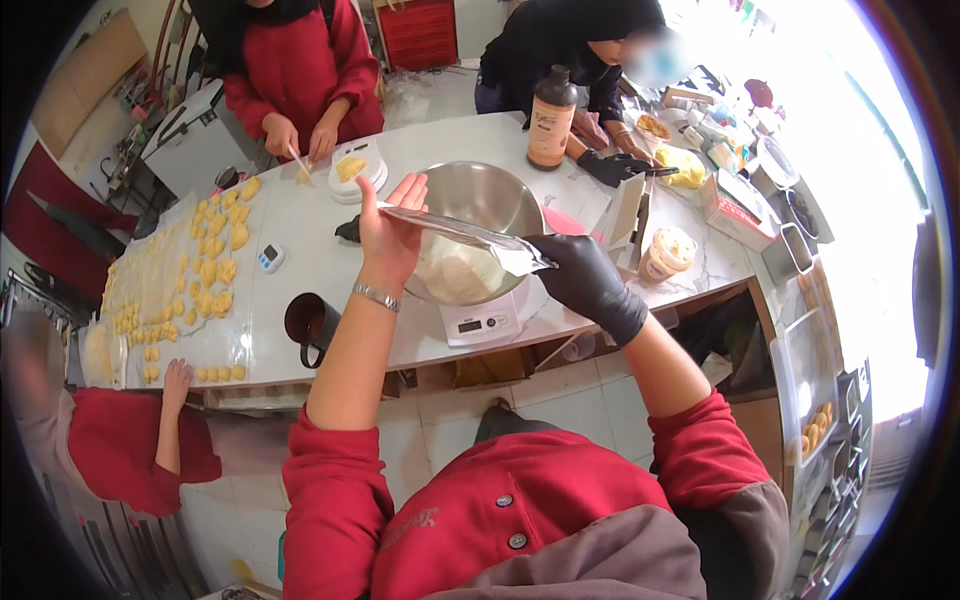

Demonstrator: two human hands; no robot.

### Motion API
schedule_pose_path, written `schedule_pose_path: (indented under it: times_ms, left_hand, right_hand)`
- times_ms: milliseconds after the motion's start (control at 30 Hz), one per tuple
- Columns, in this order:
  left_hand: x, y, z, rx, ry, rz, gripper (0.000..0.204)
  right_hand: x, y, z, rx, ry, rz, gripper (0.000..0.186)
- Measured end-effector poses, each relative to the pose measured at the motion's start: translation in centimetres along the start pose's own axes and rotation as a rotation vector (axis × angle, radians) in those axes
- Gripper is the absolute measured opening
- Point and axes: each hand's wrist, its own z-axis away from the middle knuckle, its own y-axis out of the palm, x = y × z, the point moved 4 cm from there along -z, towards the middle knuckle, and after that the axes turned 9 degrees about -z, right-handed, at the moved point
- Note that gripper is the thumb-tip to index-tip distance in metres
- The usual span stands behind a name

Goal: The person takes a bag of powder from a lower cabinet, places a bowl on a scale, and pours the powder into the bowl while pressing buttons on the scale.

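A silvery foil-like bag [470, 230] stretches between my two hands, above the metal bowl. My right hand [585, 285], in a black glove, is closed on the bag's right end. My bare left hand [395, 230] has its fingers straight out and palm turned up, with the bag's other end against it. Below is a large stainless bowl [515, 195] holding a white mass [455, 268], powder or dough; I cannot tell which. Under the bowl stands a white kitchen scale [480, 322]. The bag partly hides the bowl's contents.
A dark mug [311, 320] and a small timer [270, 258] stand left; many yellow dough pieces [210, 250] lie beyond. Behind the bowl are a brown bottle [551, 120] and another scale [357, 172]. A tub [667, 253] stands right. Co-workers' hands work around the table.
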Motion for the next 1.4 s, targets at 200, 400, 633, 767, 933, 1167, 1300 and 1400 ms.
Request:
schedule_pose_path:
  times_ms: [200, 400, 633, 767, 933, 1167, 1300, 1400]
  left_hand:
    - [-0.9, -0.1, 1.2, -0.063, 0.066, -0.002, 0.092]
    - [-1.1, 1.2, 2.2, -0.109, 0.115, -0.107, 0.086]
    - [2.2, 7.1, 7.8, 0.152, -0.014, -0.389, 0.046]
    - [6.4, 9.5, 10.5, 0.399, -0.059, -0.763, 0.044]
    - [10.4, 11.5, 9.0, 0.297, 0.172, -1.149, 0.075]
    - [9.3, 16.3, 5.8, 0.230, 0.782, -1.345, 0.077]
    - [8.7, 18.2, 4.4, 0.236, 0.749, -1.445, 0.052]
    - [7.9, 17.6, 3.5, 0.192, 0.676, -1.379, 0.032]
  right_hand:
    - [1.7, -2.3, 1.5, -0.463, 0.059, -0.283, 0.029]
    - [2.7, -3.8, 2.7, -0.631, 0.101, -0.188, 0.020]
    - [-4.2, -5.5, 10.6, -1.289, 0.142, -0.524, 0.028]
    - [-7.7, -4.7, 14.2, -1.273, 0.145, -0.527, 0.030]
    - [-13.9, 3.5, 16.0, -0.947, 0.650, -0.543, 0.028]
    - [-13.0, 5.2, 13.9, -0.844, 0.514, -0.359, 0.026]
    - [-11.5, 1.4, 15.5, -0.904, 0.562, -0.222, 0.021]
    - [-5.2, -5.1, 13.7, -1.112, 0.302, -0.020, 0.016]
